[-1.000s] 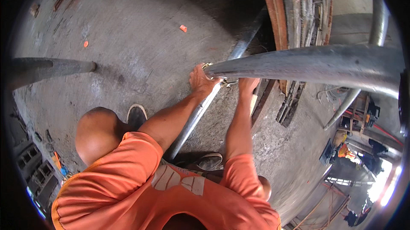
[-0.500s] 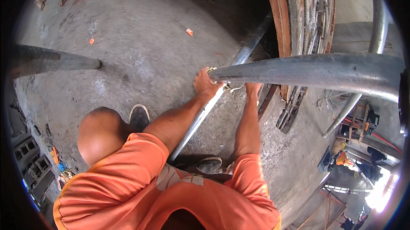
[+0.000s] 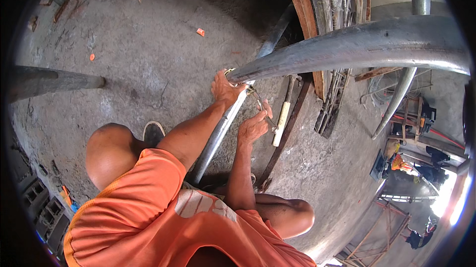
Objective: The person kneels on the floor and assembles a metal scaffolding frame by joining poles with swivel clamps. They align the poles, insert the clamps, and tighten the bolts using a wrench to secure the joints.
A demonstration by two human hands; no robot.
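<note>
A standing grey metal pipe comes down to a horizontal pipe lying along the floor. Where the two meet, a metal clamp is partly hidden by my left hand, whose fingers are wrapped around it at the pipe's lower end. Just nearer and to the right, my right hand is closed on a thin metal piece that slants down from the clamp. Its exact kind is too small to tell. On the floor beside that hand lies a tool with a pale handle and a metal shaft.
Long boards and rods stand on the right, behind the pipe. Another pipe stands at left. Hollow blocks lie at lower left, a coil of wire at right. Orange scraps dot the floor.
My right hand has come back from beyond the standing pipe to its near side and now holds the thin metal piece. My left hand stays at the clamp. The pale-handled tool has come into sight.
</note>
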